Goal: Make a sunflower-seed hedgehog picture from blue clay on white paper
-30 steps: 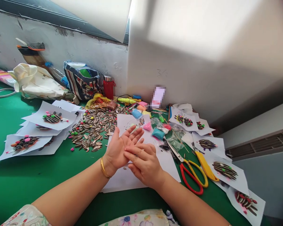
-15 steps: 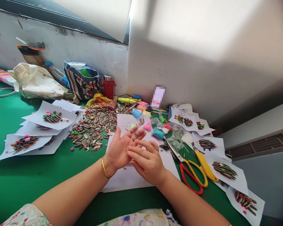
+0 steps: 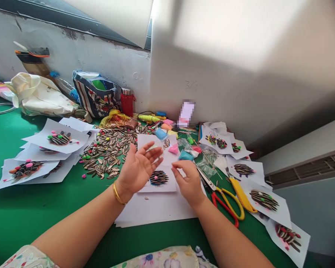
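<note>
My left hand (image 3: 139,165) is raised palm up with its fingers spread and nothing in it. To its right, my right hand (image 3: 188,180) has thumb and forefinger pinched together; whatever they hold, if anything, is too small to make out. Beneath and between the hands lies a white paper (image 3: 170,187) bearing a dark oval of striped seeds (image 3: 159,178) on blue, with a pink dot. It rests on larger blank sheets (image 3: 156,212). A big pile of sunflower seeds (image 3: 108,149) spreads beyond my left forearm.
Seed-decorated papers lie at left (image 3: 41,150) and right (image 3: 268,190). Scissors (image 3: 229,201) and a yellow serrated tool (image 3: 241,195) are beside my right hand. Clay packets (image 3: 185,155), a red bottle (image 3: 127,102), a striped bag (image 3: 96,95) and a cream bag (image 3: 41,96) stand toward the wall.
My hands have moved apart, the left one to the left and the right one to the right. The seed oval between them has come into view.
</note>
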Motion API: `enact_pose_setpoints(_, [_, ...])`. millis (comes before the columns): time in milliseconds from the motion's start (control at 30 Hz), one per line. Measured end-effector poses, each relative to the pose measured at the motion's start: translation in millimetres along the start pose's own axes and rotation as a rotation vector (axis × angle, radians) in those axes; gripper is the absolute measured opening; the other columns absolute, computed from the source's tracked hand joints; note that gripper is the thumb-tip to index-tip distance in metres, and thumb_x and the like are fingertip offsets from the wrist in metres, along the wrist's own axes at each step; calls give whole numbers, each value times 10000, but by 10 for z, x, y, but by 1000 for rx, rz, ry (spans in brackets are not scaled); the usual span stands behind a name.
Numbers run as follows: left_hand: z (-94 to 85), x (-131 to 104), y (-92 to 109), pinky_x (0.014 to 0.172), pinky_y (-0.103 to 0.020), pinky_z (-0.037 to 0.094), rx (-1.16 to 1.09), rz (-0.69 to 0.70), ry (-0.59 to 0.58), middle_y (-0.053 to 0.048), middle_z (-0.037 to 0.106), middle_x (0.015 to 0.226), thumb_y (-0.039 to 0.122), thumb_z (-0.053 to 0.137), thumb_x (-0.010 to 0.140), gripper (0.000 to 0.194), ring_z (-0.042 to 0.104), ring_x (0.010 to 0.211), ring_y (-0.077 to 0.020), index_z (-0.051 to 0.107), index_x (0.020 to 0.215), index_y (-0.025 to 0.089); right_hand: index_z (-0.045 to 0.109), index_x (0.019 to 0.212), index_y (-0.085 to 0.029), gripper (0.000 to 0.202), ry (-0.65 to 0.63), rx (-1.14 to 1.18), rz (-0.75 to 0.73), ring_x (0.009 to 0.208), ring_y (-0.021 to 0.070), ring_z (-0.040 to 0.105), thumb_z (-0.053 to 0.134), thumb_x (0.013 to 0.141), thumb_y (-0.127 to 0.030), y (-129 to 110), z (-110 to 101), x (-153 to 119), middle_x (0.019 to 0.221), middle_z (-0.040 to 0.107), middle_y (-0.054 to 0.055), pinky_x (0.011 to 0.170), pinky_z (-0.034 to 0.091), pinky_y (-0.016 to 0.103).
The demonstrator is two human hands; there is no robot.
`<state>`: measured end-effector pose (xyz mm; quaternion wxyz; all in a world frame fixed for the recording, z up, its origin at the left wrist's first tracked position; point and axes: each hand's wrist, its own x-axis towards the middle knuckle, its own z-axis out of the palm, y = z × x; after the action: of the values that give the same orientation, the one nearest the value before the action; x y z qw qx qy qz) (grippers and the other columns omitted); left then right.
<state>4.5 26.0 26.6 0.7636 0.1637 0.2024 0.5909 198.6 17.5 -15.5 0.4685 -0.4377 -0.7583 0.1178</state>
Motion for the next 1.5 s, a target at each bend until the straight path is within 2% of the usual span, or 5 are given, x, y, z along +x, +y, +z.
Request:
enact_pose_setpoints(167, [-125,134,135,817,-328,530,82,117,135,-81,671,909,605,326,943,542,647,903,-191,650,1039,182,666,956,-225,100,-119,30,209,887,202,628,611,888,-273,224,77,-8,926,701,35,838,454,357])
enact_pose_setpoints(300, [-155,159,112,770,-303,531,95,96,188,-71,660,879,584,334,948,517,641,862,-179,656,995,183,692,869,-233,64,-237,21,144,870,197,627,629,874,-229,232,148,-17,883,713,18,835,439,344])
enact_pose_setpoints(533, [-171,159,74,753,-298,530,113,70,208,-67,654,863,576,338,952,509,639,852,-176,659,981,183,686,831,-237,92,-302,-26,143,825,188,608,677,817,-146,214,178,-44,840,704,-2,792,429,326])
enact_pose_setpoints(1133, [-189,173,54,740,-297,534,87,55,203,-65,655,849,536,359,961,460,645,826,-171,651,994,182,716,850,-249,36,-350,-115,150,908,214,584,685,852,-230,171,203,-46,879,689,24,843,414,352])
enact_pose_setpoints(1500, [-196,167,53,732,-299,535,84,45,201,-66,655,832,535,355,963,464,648,811,-172,649,988,178,724,908,-240,138,-321,-141,107,921,208,592,587,913,-256,180,131,-26,914,692,43,854,417,352])
